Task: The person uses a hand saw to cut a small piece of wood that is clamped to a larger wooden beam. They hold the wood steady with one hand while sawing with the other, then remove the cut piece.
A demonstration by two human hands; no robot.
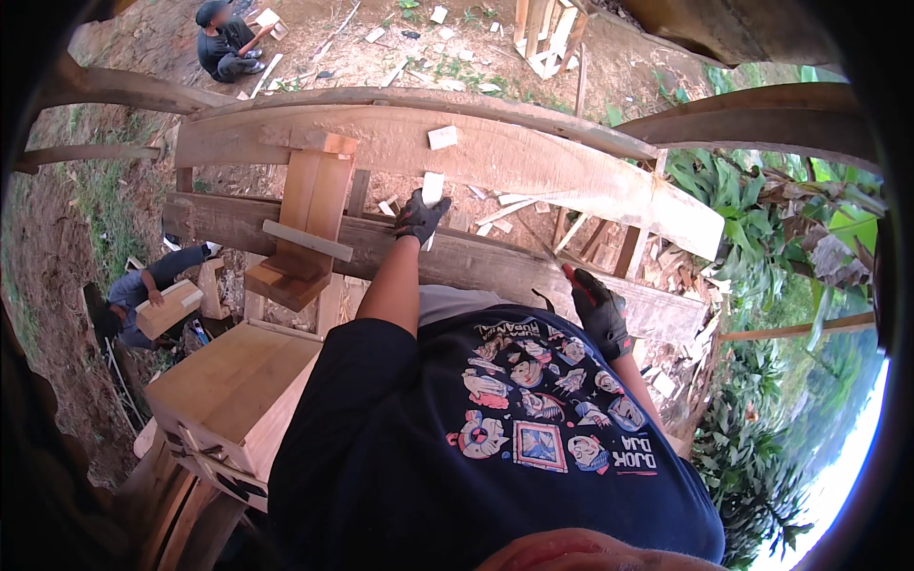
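My left hand (420, 218), in a black glove, grips a small pale wood block (433, 187) just over the gap between two long planks. A second small pale block (442, 138) lies on the far plank (533, 152), a little beyond that hand. My right hand (598, 309), also gloved, is over the near plank (652, 303) with its fingers stretched out and nothing seen in it. To the left of my left hand, a brown wooden piece of joined boards (311, 205) rests across both planks, with a narrow strip (307, 241) across it.
A large wooden box (233, 381) stands at the lower left. One person (227, 43) squats at the far left; another person (152, 290) handles a wooden piece at the left. A slatted wooden frame (550, 33) stands beyond the planks. Offcuts litter the ground; plants (733, 200) grow at right.
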